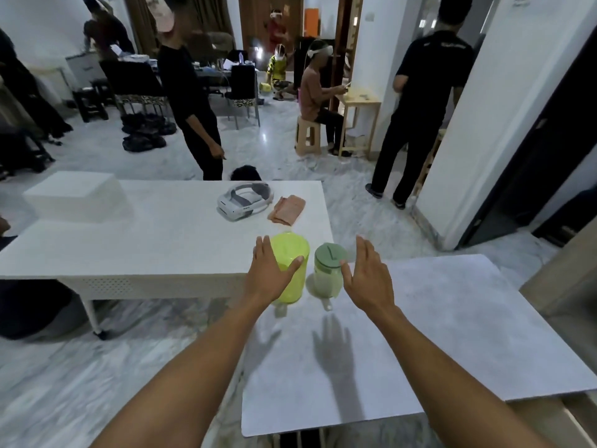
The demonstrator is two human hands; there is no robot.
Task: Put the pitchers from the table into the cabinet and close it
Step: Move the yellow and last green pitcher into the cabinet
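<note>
Left hand [269, 274]: reaches in from the bottom of the frame on a bare forearm, palm down, fingers spread and extended. It lies over the near side of the yellow-green pitcher [292, 270], thumb angled across the pitcher's wall; whether it actually touches cannot be told. Nothing is gripped.

Right hand [368, 274]: reaches in from the lower right, palm down, fingers spread wide and held flat. It hovers just beside the right flank of the green-lidded pitcher [329, 274], thumb pointing toward the lid. Nothing is gripped. Both hands cast spread-finger shadows on the tabletop below centre.

Pitchers: two, upright, side by side at centre frame, near the far-left corner of the grey-white table [452, 334]. The yellow-green one stands left, open-topped and translucent; the other stands right, pale-bodied with a dull green lid. Each shows a small handle or spout toward the viewer.

Beyond, centre left: a long white table [145, 247] carrying a white headset [244, 202], a folded pink cloth [287, 210] and a white box [72, 197].

Upper frame: several people standing or seated, chairs, a small wooden table, marble floor. Right edge: a white wall and a dark doorway.
</note>
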